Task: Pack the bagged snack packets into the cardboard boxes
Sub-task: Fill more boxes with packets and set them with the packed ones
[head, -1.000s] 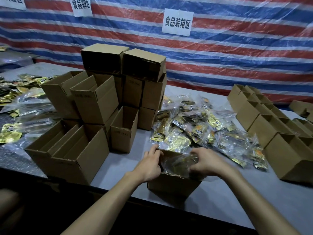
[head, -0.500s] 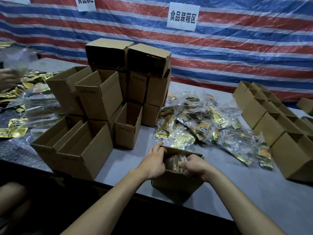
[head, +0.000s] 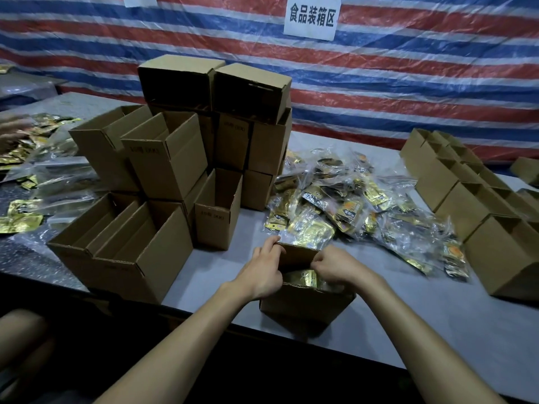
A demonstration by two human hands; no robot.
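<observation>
L hand [head: 264, 272] grips the box [head: 306, 309] by its far flap. R hand [head: 335, 265] fingers curled inside over the gold snack bag [head: 302, 279], can't tell if pinching it tbh. Box sits at the table's [head: 437, 322] near edge.

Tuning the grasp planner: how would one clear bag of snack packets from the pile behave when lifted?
Probably floppy: the bags lie crumpled and slumped over each other. Likely slippery, judging by the glossy film. The packets inside look loose, so they may shift and sag below the grip.
</observation>
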